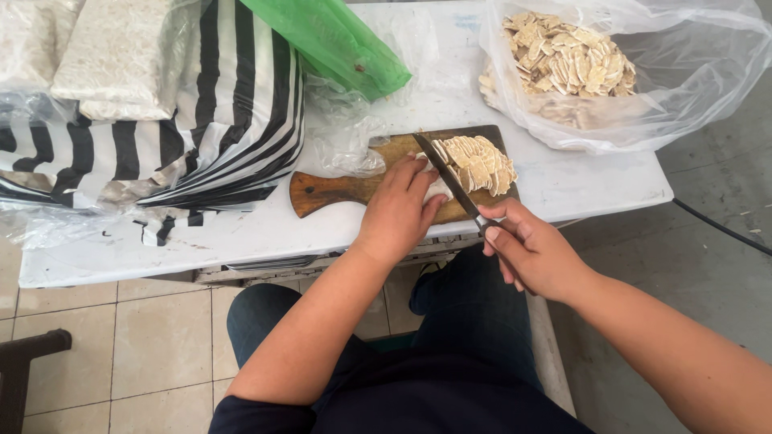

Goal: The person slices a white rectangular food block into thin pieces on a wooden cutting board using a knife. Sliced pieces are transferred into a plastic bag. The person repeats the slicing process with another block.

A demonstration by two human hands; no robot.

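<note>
White table (241, 233) carries wooden cutting board (338, 191), striped bags (233, 120), clear bag (691, 72).

Right hand (535, 253) grips a knife (450, 181) slicing the pale block (434, 186) held by left hand (400, 210).

Brown cutting board (338, 190), black-and-white striped bag (233, 120), green bag (338, 40), white table (579, 181)
</note>
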